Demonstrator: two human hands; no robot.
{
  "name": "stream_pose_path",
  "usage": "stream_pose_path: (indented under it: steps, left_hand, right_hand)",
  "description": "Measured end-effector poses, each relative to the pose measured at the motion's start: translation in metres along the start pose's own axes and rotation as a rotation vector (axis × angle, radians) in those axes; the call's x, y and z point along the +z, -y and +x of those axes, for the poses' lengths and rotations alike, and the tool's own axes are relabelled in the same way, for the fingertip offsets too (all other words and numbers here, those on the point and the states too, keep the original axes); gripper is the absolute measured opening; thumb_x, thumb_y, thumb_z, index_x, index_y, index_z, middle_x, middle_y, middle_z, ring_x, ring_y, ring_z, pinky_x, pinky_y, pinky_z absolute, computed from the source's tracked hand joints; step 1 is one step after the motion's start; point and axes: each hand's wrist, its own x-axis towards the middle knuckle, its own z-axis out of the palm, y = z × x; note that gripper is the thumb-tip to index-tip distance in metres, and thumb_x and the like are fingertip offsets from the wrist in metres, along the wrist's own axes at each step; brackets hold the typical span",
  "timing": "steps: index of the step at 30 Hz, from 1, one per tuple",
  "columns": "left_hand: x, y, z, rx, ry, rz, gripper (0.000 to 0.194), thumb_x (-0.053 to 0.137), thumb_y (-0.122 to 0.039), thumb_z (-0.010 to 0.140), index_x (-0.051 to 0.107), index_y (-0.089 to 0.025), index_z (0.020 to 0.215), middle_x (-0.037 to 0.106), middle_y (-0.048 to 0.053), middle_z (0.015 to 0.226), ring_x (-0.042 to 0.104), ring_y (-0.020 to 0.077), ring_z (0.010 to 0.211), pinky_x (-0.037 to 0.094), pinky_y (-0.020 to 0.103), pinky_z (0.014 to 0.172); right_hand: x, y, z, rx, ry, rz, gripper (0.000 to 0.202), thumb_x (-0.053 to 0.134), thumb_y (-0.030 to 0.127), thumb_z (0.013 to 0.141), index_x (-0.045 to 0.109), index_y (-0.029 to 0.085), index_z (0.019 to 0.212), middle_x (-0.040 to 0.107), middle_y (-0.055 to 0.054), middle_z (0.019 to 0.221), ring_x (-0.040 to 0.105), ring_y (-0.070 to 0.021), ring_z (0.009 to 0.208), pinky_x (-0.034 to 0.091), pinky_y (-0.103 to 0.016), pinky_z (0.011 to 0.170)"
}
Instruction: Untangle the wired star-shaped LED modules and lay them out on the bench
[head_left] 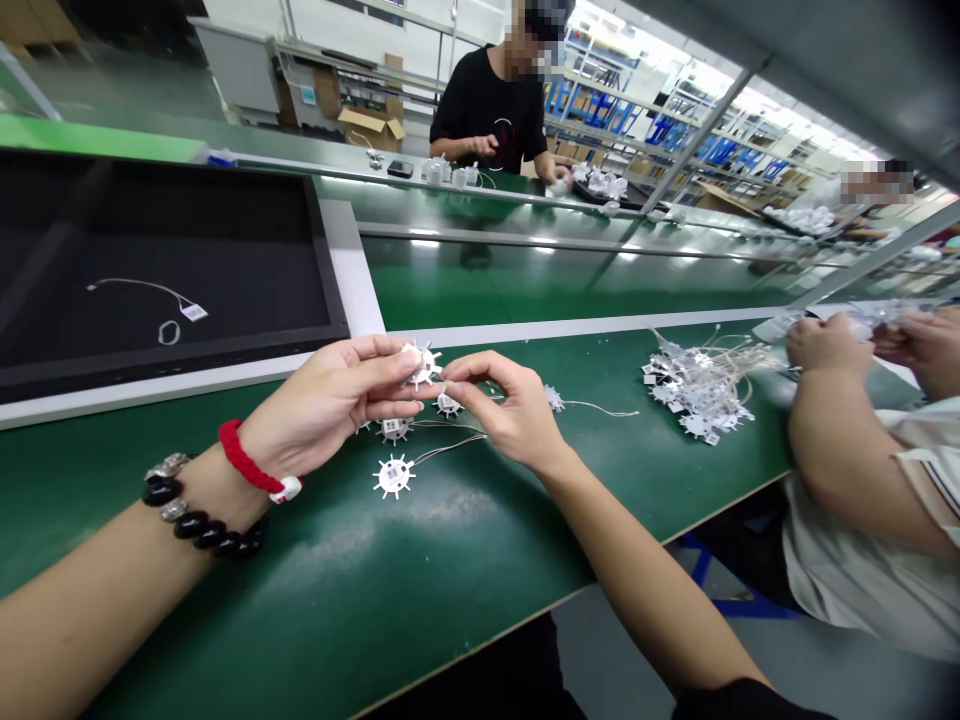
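- Thumb and fingers of the left hand (322,400), partly curled, pinch a flat white disc with spoke-like prongs (427,367) above a glossy green tabletop (300,620).
- Thumb and index fingertip of the right hand (510,410) are closed together at the disc's edge; what they grip, I cannot tell.
- Similar pronged disc with a printed label (394,477) lies on the tabletop below.
- Tangled heap of white discs and pale wires (697,390) lies to the right, near a co-worker's hand (831,343).
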Motion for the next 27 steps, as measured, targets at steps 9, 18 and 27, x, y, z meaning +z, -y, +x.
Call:
stream_pose_path:
  steps: [9, 18, 27]
  left_hand:
    - [0.004, 0.001, -0.003, 0.124, 0.024, 0.113, 0.02, 0.085, -0.026, 0.077, 0.072, -0.014, 0.087, 0.074, 0.001, 0.078, 0.075, 0.0162, 0.073, 0.066, 0.021, 0.062]
    - [0.001, 0.002, -0.001, 0.081, 0.017, 0.129, 0.035, 0.092, -0.034, 0.067, 0.071, -0.014, 0.087, 0.075, 0.002, 0.081, 0.076, 0.0212, 0.081, 0.066, 0.021, 0.06]
    - [0.0, 0.001, 0.001, 0.092, -0.022, 0.135, 0.045, 0.097, -0.038, 0.056, 0.07, -0.013, 0.084, 0.075, 0.002, 0.075, 0.073, 0.0154, 0.066, 0.066, 0.022, 0.06]
  right_hand:
    - [-0.002, -0.008, -0.001, -0.25, 0.029, -0.209, 0.009, 0.064, 0.012, 0.091, 0.069, 0.019, 0.089, 0.075, -0.003, 0.091, 0.07, -0.0151, 0.085, 0.056, -0.029, 0.078]
    - [0.0, -0.008, -0.001, -0.429, -0.162, -0.558, 0.013, 0.061, 0.013, 0.095, 0.071, 0.018, 0.089, 0.075, -0.006, 0.09, 0.067, -0.0179, 0.085, 0.053, -0.033, 0.078]
    - [-0.003, 0.006, -0.003, -0.033, -0.036, -0.237, 0.01, 0.065, 0.025, 0.089, 0.067, 0.02, 0.098, 0.075, -0.006, 0.109, 0.068, -0.0216, 0.105, 0.047, -0.041, 0.096]
